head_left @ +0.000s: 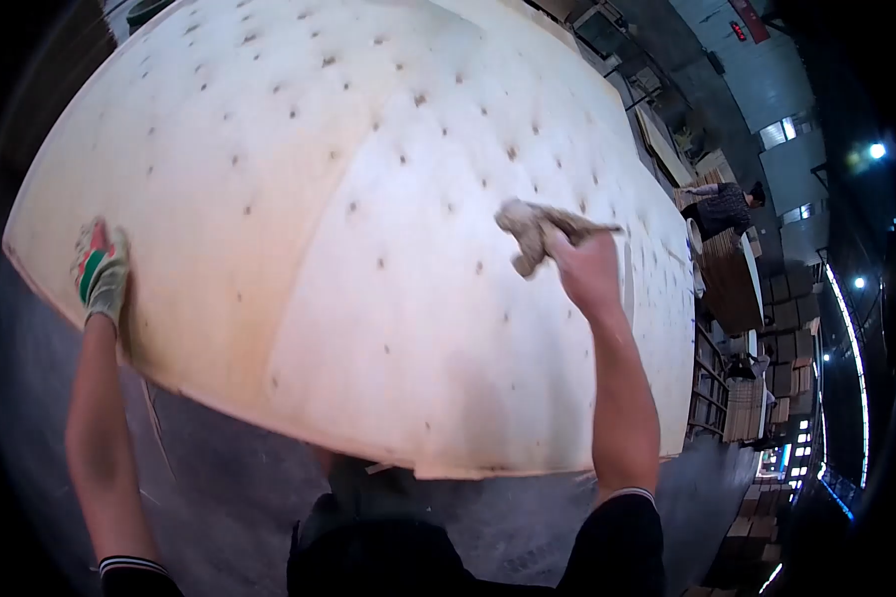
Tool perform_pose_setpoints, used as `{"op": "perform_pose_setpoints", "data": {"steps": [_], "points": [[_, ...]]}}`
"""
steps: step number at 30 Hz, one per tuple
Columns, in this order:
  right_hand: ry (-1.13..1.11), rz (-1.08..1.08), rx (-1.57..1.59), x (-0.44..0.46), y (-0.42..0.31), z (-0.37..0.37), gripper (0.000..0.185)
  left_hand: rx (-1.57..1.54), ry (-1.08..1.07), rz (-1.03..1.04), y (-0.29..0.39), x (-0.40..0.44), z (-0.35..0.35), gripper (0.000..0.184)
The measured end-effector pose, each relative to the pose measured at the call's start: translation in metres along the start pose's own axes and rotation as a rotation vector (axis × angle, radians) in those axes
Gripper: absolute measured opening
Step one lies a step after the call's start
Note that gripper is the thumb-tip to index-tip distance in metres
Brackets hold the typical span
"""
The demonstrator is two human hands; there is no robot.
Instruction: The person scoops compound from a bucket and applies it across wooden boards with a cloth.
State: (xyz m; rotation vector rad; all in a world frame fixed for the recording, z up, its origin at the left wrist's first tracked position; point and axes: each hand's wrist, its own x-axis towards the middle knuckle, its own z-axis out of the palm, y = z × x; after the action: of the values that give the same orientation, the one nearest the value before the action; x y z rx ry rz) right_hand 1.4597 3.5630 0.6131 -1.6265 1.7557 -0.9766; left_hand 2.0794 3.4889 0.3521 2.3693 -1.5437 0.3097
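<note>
A large pale wood veneer sheet [398,318], dotted with dark knots, spreads out in front of me. My left hand [102,269], in a light glove with green and red patches, lies on the sheet near its left edge with fingers stretched out. Over the right part of the sheet, my bare right hand [585,267] is closed on a crumpled brownish rag [533,234]. The rag bunches out past my fingers. Whether it touches the wood I cannot tell.
The sheet's near edge [368,453] runs just in front of my body, above a dark floor [239,497]. At the right, another person [724,209] stands by stacked boards [732,284]. More board stacks [745,408] and racks line that side.
</note>
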Motion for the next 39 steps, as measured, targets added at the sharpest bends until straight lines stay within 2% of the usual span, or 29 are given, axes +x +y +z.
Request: {"op": "perform_pose_setpoints", "data": {"steps": [2,5,7,8,10,11,13,14,16,17,18,19,20,21,22,24,26,27,28,29,30,31,33,34,35,37,38,39], "points": [[0.078,-0.014,-0.189,0.079,-0.032,0.053,0.028,0.075,-0.04,-0.078,-0.006,0.039,-0.01,0.061],[0.104,-0.107,-0.209,0.229,0.03,0.127,0.027,0.223,-0.063,-0.116,-0.009,0.052,-0.02,0.06],[0.147,0.214,0.276,0.304,0.045,0.176,0.025,0.195,-0.076,-0.113,-0.012,0.063,-0.012,0.06],[0.133,0.207,0.27,0.338,0.059,0.195,0.025,0.167,-0.084,-0.095,-0.013,0.07,-0.007,0.061],[0.353,0.435,-0.161,0.395,0.074,0.237,0.025,0.152,-0.071,-0.104,-0.019,0.076,-0.007,0.062],[0.359,0.437,-0.169,0.402,0.057,0.244,0.025,0.107,-0.058,-0.062,-0.017,0.085,-0.004,0.064],[0.287,0.347,-0.74,0.401,0.01,0.25,0.026,0.13,-0.068,-0.043,-0.011,0.102,-0.003,0.065],[0.292,0.35,-0.748,0.397,0.005,0.248,0.026,0.161,-0.073,-0.026,-0.009,0.106,-0.004,0.066],[0.11,0.115,-0.656,0.373,-0.005,0.237,0.028,0.139,-0.097,-0.034,-0.011,0.108,-0.007,0.066],[0.001,0.167,-0.493,0.346,-0.013,0.236,0.03,0.165,-0.106,-0.056,-0.013,0.104,-0.009,0.066],[0.013,0.138,-0.841,0.333,0.012,0.242,0.032,0.191,-0.115,-0.079,-0.016,0.098,-0.013,0.066],[-0.064,0.106,-0.647,0.295,0.042,0.239,0.035,0.188,-0.157,-0.092,-0.02,0.091,-0.019,0.067],[-0.119,-0.065,-0.631,0.254,0.068,0.243,0.039,0.18,-0.161,-0.089,-0.023,0.084,-0.026,0.067],[-0.181,-0.133,-0.769,0.212,0.07,0.252,0.039,0.177,-0.167,-0.109,-0.027,0.078,-0.033,0.066],[-0.201,-0.08,-0.845,0.159,0.048,0.264,0.033,0.163,-0.169,-0.116,-0.03,0.074,-0.035,0.065],[-0.181,-0.13,-0.75,0.048,-0.001,0.29,0.021,0.12,-0.118,-0.066,-0.039,0.069,-0.031,0.067],[-0.212,-0.11,-0.739,-0.052,-0.027,0.314,0.018,0.082,-0.147,0.06,-0.051,0.066,-0.036,0.07],[-0.142,-0.063,-0.675,-0.102,-0.032,0.327,0.018,0.005,-0.125,0.147,-0.063,0.065,-0.044,0.073],[-0.106,-0.148,-0.721,-0.143,-0.046,0.339,0.02,-0.013,-0.125,0.156,-0.08,0.063,-0.046,0.073],[-0.061,-0.135,-0.757,-0.171,-0.047,0.342,0.021,-0.097,-0.112,0.318,-0.101,0.064,-0.043,0.073],[-0.016,-0.121,-0.794,-0.19,-0.042,0.342,0.023,-0.182,-0.096,0.479,-0.118,0.064,-0.045,0.074],[-0.011,-0.113,-0.795,-0.197,-0.033,0.342,0.023,-0.222,-0.172,0.531,-0.136,0.063,-0.051,0.075],[0.154,0.372,-0.185,-0.181,-0.016,0.333,0.028,-0.237,-0.151,0.569,-0.152,0.059,-0.05,0.075],[0.26,0.433,-0.113,-0.157,-0.015,0.345,0.03,-0.25,-0.128,0.598,-0.155,0.06,-0.05,0.075],[0.369,0.5,-0.044,-0.137,-0.016,0.361,0.031,-0.226,-0.197,0.572,-0.151,0.06,-0.061,0.075],[0.357,0.461,-0.461,-0.13,-0.1,0.389,0.027,-0.231,-0.197,0.59,-0.155,0.063,-0.055,0.075],[0.365,0.477,-0.464,-0.141,-0.1,0.388,0.027,-0.232,-0.19,0.594,-0.156,0.063,-0.05,0.076],[0.224,0.315,-0.55,-0.157,-0.1,0.384,0.026,-0.249,-0.168,0.594,-0.157,0.063,-0.047,0.075]]}}
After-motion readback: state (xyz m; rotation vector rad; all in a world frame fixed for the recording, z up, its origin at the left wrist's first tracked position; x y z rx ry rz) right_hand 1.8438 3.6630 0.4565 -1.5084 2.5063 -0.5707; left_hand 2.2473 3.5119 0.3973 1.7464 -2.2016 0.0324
